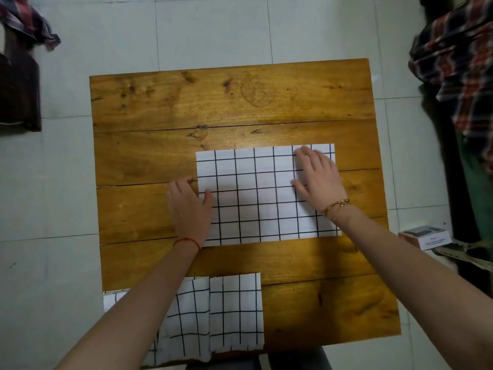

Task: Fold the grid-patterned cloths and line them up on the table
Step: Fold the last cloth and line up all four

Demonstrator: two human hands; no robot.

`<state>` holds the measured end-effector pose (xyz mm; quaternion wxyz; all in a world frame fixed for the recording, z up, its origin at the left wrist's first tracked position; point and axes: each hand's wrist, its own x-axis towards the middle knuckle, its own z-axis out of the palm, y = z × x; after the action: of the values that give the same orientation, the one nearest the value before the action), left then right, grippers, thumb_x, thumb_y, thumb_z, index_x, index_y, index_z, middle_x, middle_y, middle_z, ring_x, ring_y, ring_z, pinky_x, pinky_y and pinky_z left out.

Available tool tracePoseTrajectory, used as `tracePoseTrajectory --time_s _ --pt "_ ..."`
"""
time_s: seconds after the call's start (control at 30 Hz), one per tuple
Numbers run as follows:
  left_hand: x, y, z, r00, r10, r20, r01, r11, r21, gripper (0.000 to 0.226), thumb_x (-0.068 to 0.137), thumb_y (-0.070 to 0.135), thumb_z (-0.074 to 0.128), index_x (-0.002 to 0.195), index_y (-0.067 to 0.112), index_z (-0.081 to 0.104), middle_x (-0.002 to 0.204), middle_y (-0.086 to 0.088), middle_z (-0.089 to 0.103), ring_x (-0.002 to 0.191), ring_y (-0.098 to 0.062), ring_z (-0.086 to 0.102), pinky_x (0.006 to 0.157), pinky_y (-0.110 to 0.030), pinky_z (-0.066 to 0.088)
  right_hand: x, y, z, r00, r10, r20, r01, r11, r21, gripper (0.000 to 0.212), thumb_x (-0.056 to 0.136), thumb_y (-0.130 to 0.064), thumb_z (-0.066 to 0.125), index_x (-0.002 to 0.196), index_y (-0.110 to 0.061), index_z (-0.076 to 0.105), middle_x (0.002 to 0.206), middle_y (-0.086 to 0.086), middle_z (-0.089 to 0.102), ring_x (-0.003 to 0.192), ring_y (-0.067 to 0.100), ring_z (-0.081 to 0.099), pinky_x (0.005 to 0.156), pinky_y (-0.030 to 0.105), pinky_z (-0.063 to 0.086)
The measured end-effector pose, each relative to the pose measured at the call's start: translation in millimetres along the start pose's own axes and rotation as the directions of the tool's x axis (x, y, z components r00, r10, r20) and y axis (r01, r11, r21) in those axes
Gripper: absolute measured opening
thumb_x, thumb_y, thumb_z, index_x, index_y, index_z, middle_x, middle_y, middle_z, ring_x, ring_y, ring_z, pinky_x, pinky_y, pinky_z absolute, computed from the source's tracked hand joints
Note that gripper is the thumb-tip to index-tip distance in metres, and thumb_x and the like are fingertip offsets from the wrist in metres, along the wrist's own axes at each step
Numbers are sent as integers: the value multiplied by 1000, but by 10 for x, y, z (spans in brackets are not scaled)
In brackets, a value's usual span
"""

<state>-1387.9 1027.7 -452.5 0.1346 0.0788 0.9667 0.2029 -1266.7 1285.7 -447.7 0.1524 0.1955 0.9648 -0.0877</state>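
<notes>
Seen from above, a white cloth with a black grid lies flat as a wide rectangle in the middle of your brown wooden plank table. Your right hand presses flat on the cloth's right part, fingers straight and slightly spread. Your left hand sits at the cloth's left edge, thumb on top; its fingertips seem tucked at the edge, though I cannot tell if they pinch it. Smaller folded grid cloths lie at the table's near edge, partly under your left forearm.

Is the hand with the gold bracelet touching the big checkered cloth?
Touching. In the head view, the right hand lies flat on the big checkered cloth, fingers spread over its far right corner with no gap visible.
</notes>
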Motion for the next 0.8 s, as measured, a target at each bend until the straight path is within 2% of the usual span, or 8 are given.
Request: tracePoseTrajectory --time_s 0.1,0.2,0.3,0.4,0.5,0.6,0.7,0.8 --pt "-134 -11 3 978 -204 52 207 977 -51 45 82 38 68 113 9 53 109 -9 53 101 -25 49 87 -39 48 -11 -239 42 994 -98 51 100 994 -35 78 81 -37 66 145 -13 29 148 10 35 133 31 35 109 45 31" --pt "-152 12 53 918 -373 133 387 915 -111 49 80 45 68 109 8 56 108 -10 55 101 -28 52 87 -44 51 2 -384 78 996 -81 46 83 995 -49 81 75 -36 72 142 -12 34 144 12 40 127 33 40 104 45 36" --pt "-100 -144 262 881 -414 228 457 870 -186 68 62 72 48 89 11 63 92 -12 64 83 -30 61 71 -46 58 26 -439 76 998 -61 26 61 998 -27 81 75 -35 73 142 -11 33 142 13 40 125 33 40 101 44 38" --pt "-71 -69 188 855 -442 272 511 807 -296 52 68 63 56 89 16 61 91 -10 64 85 -31 62 73 -45 58 65 -443 67 997 -59 47 59 998 9 84 76 -37 72 144 -13 29 144 12 35 127 32 37 103 43 36" --pt "-74 127 -80 867 -414 276 497 752 -433 27 84 27 67 102 12 54 95 -5 57 87 -21 56 73 -30 52 108 -466 38 996 -62 59 61 998 23 92 74 -42 73 147 -15 24 143 12 34 128 32 35 103 43 36" --pt "-76 96 -290 896 -339 287 444 704 -554 40 85 16 68 121 12 50 104 -1 60 90 -13 59 67 -18 46 163 -541 9 994 -70 87 70 998 9 105 68 -54 74 149 -16 18 139 13 34 124 31 36 102 42 36" --pt "-87 25 -549 891 -161 424 415 668 -617 53 88 10 65 136 20 44 106 8 66 95 -8 65 75 -24 55 229 -670 -3 992 -68 109 72 997 -40 117 61 -67 72 149 -16 14 135 13 35 121 31 37 100 43 37" --pt "-103 1 -789 883 38 468 300 721 -625 55 89 9 63 139 22 43 112 10 67 101 -8 66 79 -24 58 282 -829 6 990 -89 108 98 992 -75 122 56 -72 71 149 -16 14 132 13 36 118 31 38 98 43 38"
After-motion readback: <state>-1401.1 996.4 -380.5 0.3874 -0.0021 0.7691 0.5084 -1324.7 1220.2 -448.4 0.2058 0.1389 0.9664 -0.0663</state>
